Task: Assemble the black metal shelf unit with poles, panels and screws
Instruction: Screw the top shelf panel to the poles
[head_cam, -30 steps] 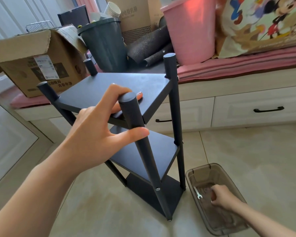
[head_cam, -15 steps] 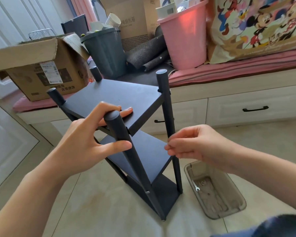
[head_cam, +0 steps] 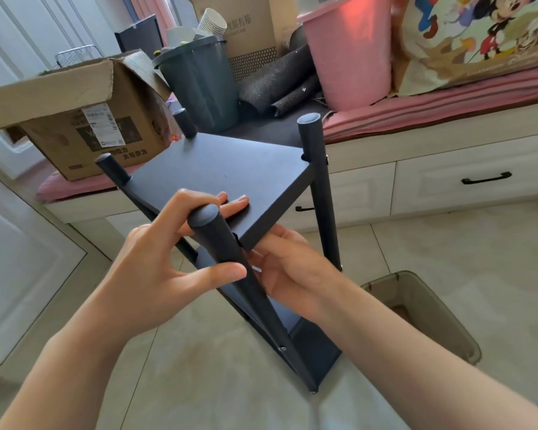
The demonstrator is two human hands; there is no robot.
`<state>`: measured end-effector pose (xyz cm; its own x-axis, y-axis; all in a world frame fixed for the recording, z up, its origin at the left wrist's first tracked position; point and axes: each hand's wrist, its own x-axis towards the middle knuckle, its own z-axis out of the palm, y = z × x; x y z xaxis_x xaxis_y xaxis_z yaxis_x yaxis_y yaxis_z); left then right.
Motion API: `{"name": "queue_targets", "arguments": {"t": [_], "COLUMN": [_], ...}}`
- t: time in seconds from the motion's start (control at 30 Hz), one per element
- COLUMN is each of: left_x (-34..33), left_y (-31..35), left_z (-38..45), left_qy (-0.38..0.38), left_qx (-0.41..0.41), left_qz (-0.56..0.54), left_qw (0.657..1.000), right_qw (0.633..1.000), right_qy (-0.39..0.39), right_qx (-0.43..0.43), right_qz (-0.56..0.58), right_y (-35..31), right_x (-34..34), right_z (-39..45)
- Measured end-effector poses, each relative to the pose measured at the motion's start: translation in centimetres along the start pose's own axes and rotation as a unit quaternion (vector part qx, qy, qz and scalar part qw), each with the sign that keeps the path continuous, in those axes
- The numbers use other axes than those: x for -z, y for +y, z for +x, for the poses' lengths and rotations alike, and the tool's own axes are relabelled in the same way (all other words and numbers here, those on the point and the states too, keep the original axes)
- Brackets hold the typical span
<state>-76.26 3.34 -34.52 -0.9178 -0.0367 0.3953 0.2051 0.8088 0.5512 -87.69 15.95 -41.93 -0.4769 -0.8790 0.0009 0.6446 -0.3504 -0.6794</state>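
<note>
My left hand [head_cam: 156,262] grips the near pole [head_cam: 227,259] of the shelf [head_cam: 227,172] standing on the floor; my right hand [head_cam: 289,268] pinches a screw [head_cam: 256,269] beside it. Next I think the screw must enter the pole hole squarely.

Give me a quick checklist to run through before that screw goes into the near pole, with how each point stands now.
1. Near black metal pole steadied: ok, left hand has a grip round it.
2. Black top panel held down: ok, left fingers lie on it.
3. Small silver screw at the pole: ok, right hand holds it there.
4. Screw lined up with its hole: cannot tell, hidden.
5. Translucent grey plastic parts tray within reach: ok, on the floor beside.
</note>
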Motion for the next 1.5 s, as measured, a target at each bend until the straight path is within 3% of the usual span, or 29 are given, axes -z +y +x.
{"name": "queue_targets", "arguments": {"t": [0.57,0.8,1.1,1.33,1.5], "left_x": [1.0,3.5,6.2,6.6,7.0], "left_y": [-0.6,-0.9,-1.8,-2.7,-3.5], "left_z": [-2.4,-6.6,-10.1,-12.1,-12.2], "left_qy": [0.017,0.041,0.07,0.114,0.116], "left_qx": [-0.015,0.035,0.129,0.149,0.134], "left_qz": [-0.017,-0.021,0.024,0.084,0.093], "left_qw": [1.0,0.998,0.989,0.979,0.98], "right_qw": [0.994,0.996,0.99,0.975,0.966], "right_qy": [-0.104,-0.089,-0.132,-0.207,-0.203], "right_qx": [0.022,0.005,-0.007,-0.011,0.038], "right_qz": [0.018,-0.003,-0.055,-0.083,-0.152], "right_y": [2.6,5.9,9.2,11.1,11.5], "right_x": [0.1,-2.7,-5.1,-5.3,-5.3], "right_z": [1.3,2.4,5.6,8.2,9.7]}}
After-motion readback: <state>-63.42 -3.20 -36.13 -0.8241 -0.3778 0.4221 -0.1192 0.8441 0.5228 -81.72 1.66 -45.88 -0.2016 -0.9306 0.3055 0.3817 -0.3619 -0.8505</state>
